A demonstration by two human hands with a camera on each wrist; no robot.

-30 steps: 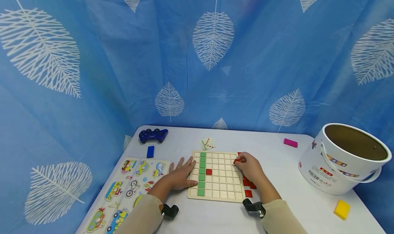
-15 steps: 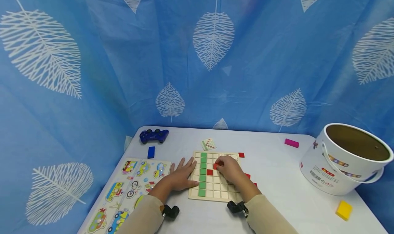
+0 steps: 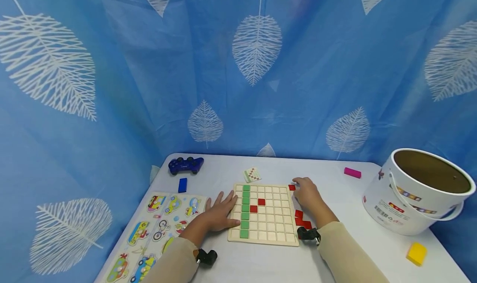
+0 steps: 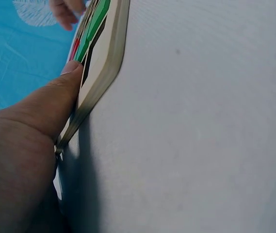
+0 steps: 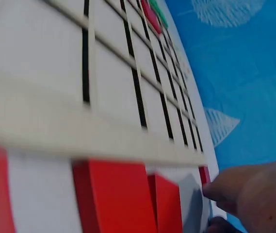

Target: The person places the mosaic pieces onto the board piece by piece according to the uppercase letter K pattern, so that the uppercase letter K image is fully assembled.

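A wooden grid board (image 3: pixel 275 225) lies on the table. Green tiles (image 3: pixel 244 224) run down one column near its left side. Two red tiles (image 3: pixel 261 202) sit diagonally corner to corner in the grid. My left hand (image 3: pixel 216 217) rests spread at the board's left edge, the thumb (image 4: pixel 55 92) lying along the rim in the left wrist view. Beyond the board's far right corner, my right hand (image 3: pixel 308 195) reaches over a loose red tile (image 3: pixel 292 187). Its fingertips come close to that tile in the right wrist view, thumb and forefinger apart.
More loose red tiles (image 3: pixel 303 223) lie along the board's right side. Behind it is a small pattern card (image 3: pixel 252 174). A picture puzzle (image 3: pixel 149 233), a game controller (image 3: pixel 186 164) and a blue block (image 3: pixel 182 185) are leftward. A white bucket (image 3: pixel 391 204) and yellow block (image 3: pixel 416 254) stand rightward.
My right hand carried a red tile leftward into the grid and let it go there, then moved back right to the loose tile at the far corner. The left hand stayed put.
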